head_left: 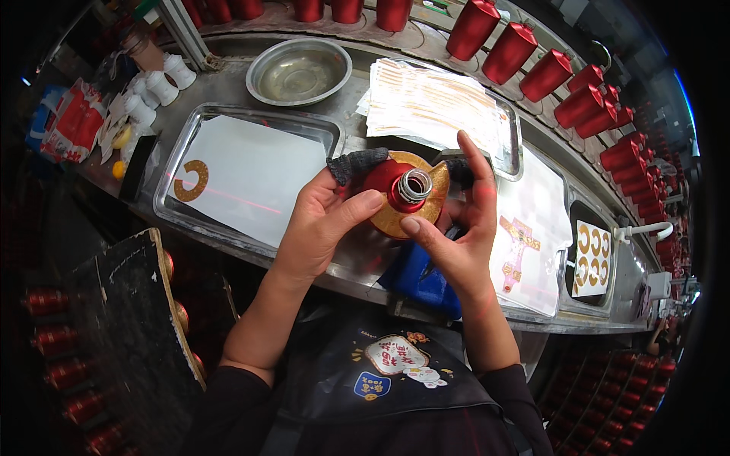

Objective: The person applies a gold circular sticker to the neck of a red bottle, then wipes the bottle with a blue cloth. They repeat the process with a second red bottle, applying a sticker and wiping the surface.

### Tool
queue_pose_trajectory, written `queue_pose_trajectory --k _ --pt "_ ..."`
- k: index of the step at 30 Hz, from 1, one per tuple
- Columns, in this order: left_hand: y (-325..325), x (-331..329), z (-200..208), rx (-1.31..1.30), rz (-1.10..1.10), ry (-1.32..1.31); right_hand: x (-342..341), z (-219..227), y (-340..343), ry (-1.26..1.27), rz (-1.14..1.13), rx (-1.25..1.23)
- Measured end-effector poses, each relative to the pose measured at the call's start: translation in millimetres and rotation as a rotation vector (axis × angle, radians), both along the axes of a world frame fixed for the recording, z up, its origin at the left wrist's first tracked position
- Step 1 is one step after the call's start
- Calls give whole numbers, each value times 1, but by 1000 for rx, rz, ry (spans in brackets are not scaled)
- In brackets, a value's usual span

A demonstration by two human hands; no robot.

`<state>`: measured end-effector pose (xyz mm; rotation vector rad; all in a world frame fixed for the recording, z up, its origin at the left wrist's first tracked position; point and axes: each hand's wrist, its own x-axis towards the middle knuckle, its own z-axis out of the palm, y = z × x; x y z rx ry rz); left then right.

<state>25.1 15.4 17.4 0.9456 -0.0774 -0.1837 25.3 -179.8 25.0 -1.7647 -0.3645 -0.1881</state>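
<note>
Between my two hands is a red bottle with its open, metal-threaded neck [414,185] tilted up toward me. A gold C-shaped decal [439,196] lies around the bottle's shoulder. My left hand [313,224] grips the bottle's left side, thumb by the base of the neck. On the right, my right hand [465,237] has its thumb on the decal's near edge, while its index finger points upward, off the bottle. Dark finger covers [357,164] wrap some fingertips. The bottle's lower body is hidden. A blue object [426,283] sits just below the bottle.
A metal tray [161,199] at left holds a white sheet and a single gold decal [191,181]. Behind stand a metal basin [299,72] and stacked decal sheets [433,99]. Red bottles [511,53] line the far conveyor. A sink [603,302] with a white faucet [646,230] is at right.
</note>
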Motion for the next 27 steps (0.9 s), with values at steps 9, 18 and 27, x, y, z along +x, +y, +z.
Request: queue_pose_trajectory --k 9,18,27 --pt "-1 2 -1 27 20 -9 -1 2 2 58 4 77" --pt "-6 -5 0 -18 43 1 -4 3 2 125 34 186" --pt "-7 -6 -1 47 25 -71 -4 2 1 115 29 136"
